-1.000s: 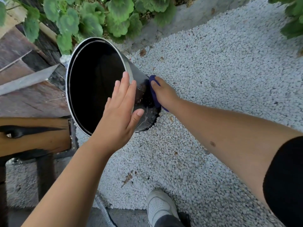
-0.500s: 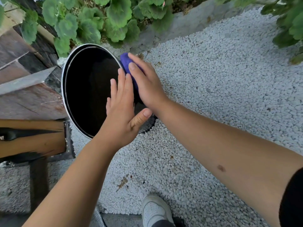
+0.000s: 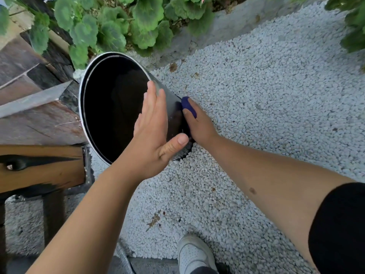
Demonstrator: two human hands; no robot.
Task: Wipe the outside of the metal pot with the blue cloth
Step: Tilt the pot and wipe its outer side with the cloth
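A tall metal pot [image 3: 112, 107] with a dark inside stands tilted on white gravel, its mouth facing me. My left hand [image 3: 154, 135] lies flat against the pot's near side by the rim, fingers straight and together, thumb out. My right hand [image 3: 199, 123] presses the blue cloth [image 3: 188, 106] against the pot's lower right side, near the gravel. Only a small fold of the cloth shows above my fingers; the rest is hidden under the hand.
White gravel [image 3: 256, 99] covers the ground to the right and front. A wooden bench [image 3: 39, 167] and stone slabs [image 3: 29, 119] crowd the left. Green plants [image 3: 122, 26] and a concrete edging [image 3: 227, 24] lie behind the pot. My white shoe [image 3: 194, 254] is at the bottom.
My right hand has slid the cloth from the pot's upper rim down its right side to near the base. The left hand has stayed on the pot.
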